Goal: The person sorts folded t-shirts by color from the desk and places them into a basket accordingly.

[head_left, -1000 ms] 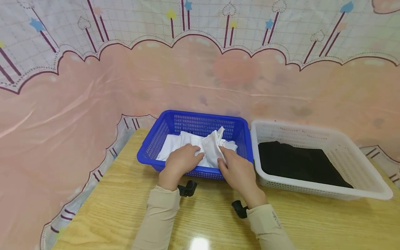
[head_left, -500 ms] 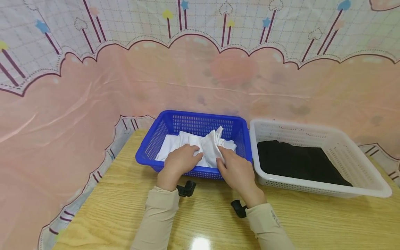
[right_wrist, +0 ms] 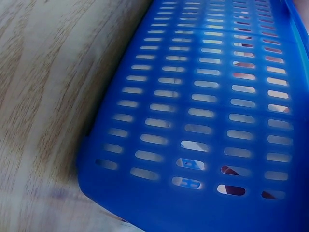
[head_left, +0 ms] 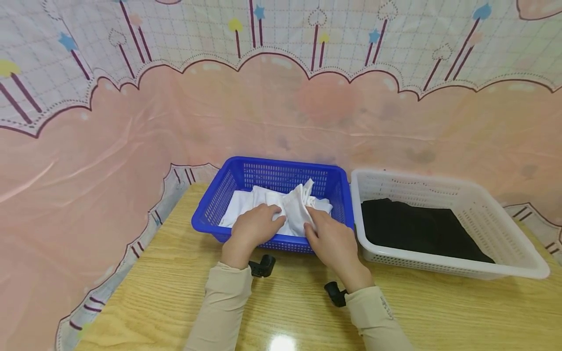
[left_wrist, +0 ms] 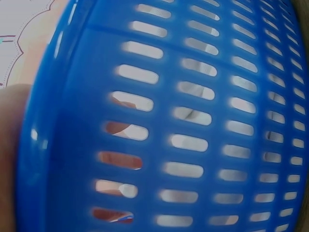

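Note:
White cloths (head_left: 240, 202) lie in the blue plastic basket (head_left: 272, 165); one white cloth (head_left: 295, 207) is bunched up, its folded peak standing above the others. My right hand (head_left: 334, 239) reaches over the basket's front rim and pinches this cloth's right side between thumb and fingers. My left hand (head_left: 256, 225) reaches over the same rim and grips white cloth left of the peak; its fingertips are partly hidden in the fabric. Both wrist views are mostly filled by the slotted blue basket wall (left_wrist: 169, 106), with pale cloth and fingers glimpsed through the slots.
To the right, touching or nearly touching the blue basket, stands a white plastic basket (head_left: 518, 273) with black folded fabric (head_left: 417, 229) inside. Both stand on a wooden table (head_left: 162, 292). A pink patterned curtain (head_left: 263, 107) hangs close behind and along the left side.
The hands and the white cloth keep nearly the same pose. Only the head view shifts slightly.

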### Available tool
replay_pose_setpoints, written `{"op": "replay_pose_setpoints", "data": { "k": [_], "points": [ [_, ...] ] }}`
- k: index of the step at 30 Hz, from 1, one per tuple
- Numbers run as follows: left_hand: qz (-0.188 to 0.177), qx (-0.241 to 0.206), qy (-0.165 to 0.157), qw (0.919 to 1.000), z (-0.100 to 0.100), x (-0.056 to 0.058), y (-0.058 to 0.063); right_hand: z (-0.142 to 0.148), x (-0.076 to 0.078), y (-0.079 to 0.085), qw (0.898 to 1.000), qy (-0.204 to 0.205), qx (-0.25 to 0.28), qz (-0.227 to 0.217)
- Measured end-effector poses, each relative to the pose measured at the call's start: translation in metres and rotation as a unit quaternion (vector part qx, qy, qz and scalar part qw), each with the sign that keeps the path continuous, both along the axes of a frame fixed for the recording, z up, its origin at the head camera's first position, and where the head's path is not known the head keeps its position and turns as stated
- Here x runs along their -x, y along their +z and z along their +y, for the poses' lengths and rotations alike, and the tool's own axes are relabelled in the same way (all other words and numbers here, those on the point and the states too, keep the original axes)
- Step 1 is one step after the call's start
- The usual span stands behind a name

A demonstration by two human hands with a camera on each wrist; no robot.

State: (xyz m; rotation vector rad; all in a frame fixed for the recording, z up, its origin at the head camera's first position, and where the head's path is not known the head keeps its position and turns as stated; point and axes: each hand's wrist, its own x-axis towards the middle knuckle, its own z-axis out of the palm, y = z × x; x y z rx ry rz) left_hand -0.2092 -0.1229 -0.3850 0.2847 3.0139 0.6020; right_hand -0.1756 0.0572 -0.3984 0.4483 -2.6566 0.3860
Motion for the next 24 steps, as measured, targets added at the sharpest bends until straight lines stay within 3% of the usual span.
{"op": "replay_pose_setpoints", "data": {
  "k": [24],
  "points": [
    [0.002, 0.010, -0.002, 0.9999, -0.0015, -0.0001, 0.0015, -0.0004, 0.0020, -0.0033, 0.999, 0.007, 0.007, 0.038]
  ]
}}
